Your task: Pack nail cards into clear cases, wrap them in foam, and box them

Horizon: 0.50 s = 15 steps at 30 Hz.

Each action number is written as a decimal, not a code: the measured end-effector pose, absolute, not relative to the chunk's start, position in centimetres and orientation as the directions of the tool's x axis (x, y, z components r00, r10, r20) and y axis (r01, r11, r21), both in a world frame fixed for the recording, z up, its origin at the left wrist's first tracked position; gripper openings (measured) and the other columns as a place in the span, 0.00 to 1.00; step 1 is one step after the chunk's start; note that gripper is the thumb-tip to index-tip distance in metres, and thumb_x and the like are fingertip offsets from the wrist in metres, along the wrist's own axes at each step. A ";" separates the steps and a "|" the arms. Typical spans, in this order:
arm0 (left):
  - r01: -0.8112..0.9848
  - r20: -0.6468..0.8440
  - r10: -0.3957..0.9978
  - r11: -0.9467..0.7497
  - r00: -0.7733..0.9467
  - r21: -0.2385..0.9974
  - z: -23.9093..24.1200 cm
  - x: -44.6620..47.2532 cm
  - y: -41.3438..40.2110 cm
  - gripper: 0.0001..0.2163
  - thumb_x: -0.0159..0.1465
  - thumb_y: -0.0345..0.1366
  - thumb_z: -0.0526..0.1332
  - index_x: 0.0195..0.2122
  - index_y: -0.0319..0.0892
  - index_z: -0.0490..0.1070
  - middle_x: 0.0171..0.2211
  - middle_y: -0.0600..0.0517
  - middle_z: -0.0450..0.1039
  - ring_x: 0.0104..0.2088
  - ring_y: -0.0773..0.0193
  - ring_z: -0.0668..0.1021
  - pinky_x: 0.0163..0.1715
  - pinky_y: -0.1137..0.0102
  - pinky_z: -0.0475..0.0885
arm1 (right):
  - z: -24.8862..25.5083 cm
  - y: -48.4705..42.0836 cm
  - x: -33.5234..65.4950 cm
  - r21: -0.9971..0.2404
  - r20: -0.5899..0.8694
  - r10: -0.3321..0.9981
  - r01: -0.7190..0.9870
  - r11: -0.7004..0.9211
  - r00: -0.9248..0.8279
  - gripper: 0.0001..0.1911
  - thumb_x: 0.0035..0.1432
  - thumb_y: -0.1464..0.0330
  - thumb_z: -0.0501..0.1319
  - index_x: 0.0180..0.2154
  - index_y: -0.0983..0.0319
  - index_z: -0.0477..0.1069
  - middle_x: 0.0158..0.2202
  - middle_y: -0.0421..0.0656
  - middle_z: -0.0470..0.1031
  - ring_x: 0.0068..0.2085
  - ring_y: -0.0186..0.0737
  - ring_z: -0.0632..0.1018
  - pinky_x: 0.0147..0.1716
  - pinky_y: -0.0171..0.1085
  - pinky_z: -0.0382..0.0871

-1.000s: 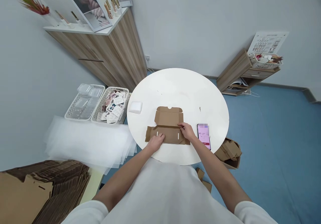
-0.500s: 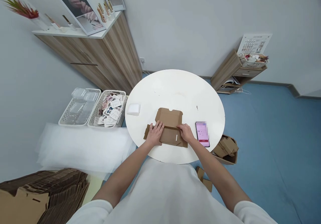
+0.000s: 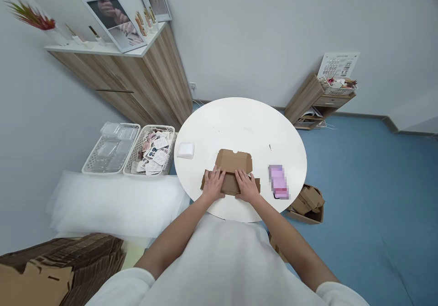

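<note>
A brown cardboard box [image 3: 234, 160], partly folded, lies on the white round table in front of me. Its lid flap stretches away from me, and the nearer panel is between my hands. My left hand [image 3: 213, 185] grips the left part, fingers reaching over it towards the lid crease and thumb at the near edge. On the right part my right hand [image 3: 247, 187] has a similar grip, its fingers bent over the cardboard. Side flaps stick out past both hands. My palms hide parts of the near panel.
On the round table [image 3: 239, 118] are a phone [image 3: 278, 181] to the right and a small white stack [image 3: 185, 150] to the left. Left of it stand a basket of cards [image 3: 127, 162] and a basket of clear plastic [image 3: 85, 165]. A carton of cardboard pieces [image 3: 316, 217] sits on the floor.
My right hand has shifted from the box's right edge onto the near panel, closer to my left hand. The near edge of the cardboard is now folded up, making that panel look narrower.
</note>
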State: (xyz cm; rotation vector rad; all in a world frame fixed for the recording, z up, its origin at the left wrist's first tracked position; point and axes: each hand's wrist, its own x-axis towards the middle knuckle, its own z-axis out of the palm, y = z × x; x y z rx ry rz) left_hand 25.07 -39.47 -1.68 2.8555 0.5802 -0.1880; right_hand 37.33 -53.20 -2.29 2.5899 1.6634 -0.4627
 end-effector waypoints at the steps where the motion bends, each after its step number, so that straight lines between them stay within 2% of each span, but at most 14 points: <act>1: 0.479 -0.165 0.452 -0.854 0.877 0.205 -1.8 24.2 -39.2 0.51 0.38 0.45 0.67 0.61 0.43 0.41 0.62 0.41 0.42 0.61 0.44 0.40 0.55 0.47 0.38 | -2.4 -53.1 37.3 -0.137 -0.268 0.878 0.887 -0.441 0.396 0.59 0.37 0.57 0.65 0.61 0.63 0.29 0.62 0.51 0.43 0.62 0.50 0.44 0.56 0.52 0.37; 4: 0.736 -0.214 0.708 -0.613 0.673 0.289 -2.6 20.9 -38.0 0.53 0.41 0.47 0.66 0.61 0.39 0.32 0.61 0.36 0.39 0.60 0.42 0.46 0.53 0.47 0.48 | -2.6 -53.1 37.4 -0.153 -0.276 0.876 0.881 -0.447 0.396 0.58 0.37 0.58 0.64 0.61 0.62 0.29 0.62 0.51 0.43 0.62 0.49 0.45 0.56 0.52 0.37; 5: 0.763 -0.250 0.729 -0.548 0.637 0.343 -3.0 19.9 -37.5 0.52 0.43 0.45 0.65 0.61 0.37 0.30 0.61 0.35 0.43 0.59 0.44 0.51 0.52 0.50 0.53 | -2.6 -53.2 37.4 -0.156 -0.274 0.877 0.881 -0.447 0.396 0.57 0.38 0.58 0.64 0.61 0.62 0.30 0.62 0.50 0.43 0.62 0.49 0.45 0.56 0.52 0.37; 7: 0.719 -0.298 0.678 -0.504 0.672 0.478 -3.8 18.3 -36.5 0.47 0.48 0.39 0.62 0.61 0.36 0.31 0.57 0.36 0.53 0.56 0.50 0.59 0.50 0.57 0.59 | -2.7 -53.2 37.3 -0.162 -0.266 0.877 0.878 -0.451 0.401 0.56 0.39 0.58 0.64 0.61 0.60 0.30 0.62 0.50 0.43 0.62 0.49 0.45 0.56 0.52 0.38; 10: 0.626 -0.289 0.608 -0.464 0.740 0.627 -4.8 17.7 -35.5 0.38 0.51 0.31 0.58 0.60 0.36 0.38 0.50 0.42 0.64 0.50 0.57 0.68 0.47 0.65 0.64 | -3.0 -53.3 37.0 -0.166 -0.259 0.872 0.870 -0.464 0.415 0.53 0.41 0.58 0.63 0.61 0.59 0.31 0.62 0.49 0.43 0.62 0.49 0.45 0.55 0.52 0.39; 15: 0.624 -0.292 0.666 -0.334 0.687 0.707 -4.9 19.5 -35.4 0.24 0.54 0.29 0.55 0.54 0.38 0.56 0.40 0.47 0.72 0.39 0.62 0.74 0.40 0.67 0.68 | -3.2 -53.2 36.4 -0.170 -0.256 0.866 0.862 -0.477 0.429 0.52 0.42 0.60 0.62 0.61 0.60 0.32 0.63 0.49 0.42 0.62 0.49 0.45 0.55 0.52 0.41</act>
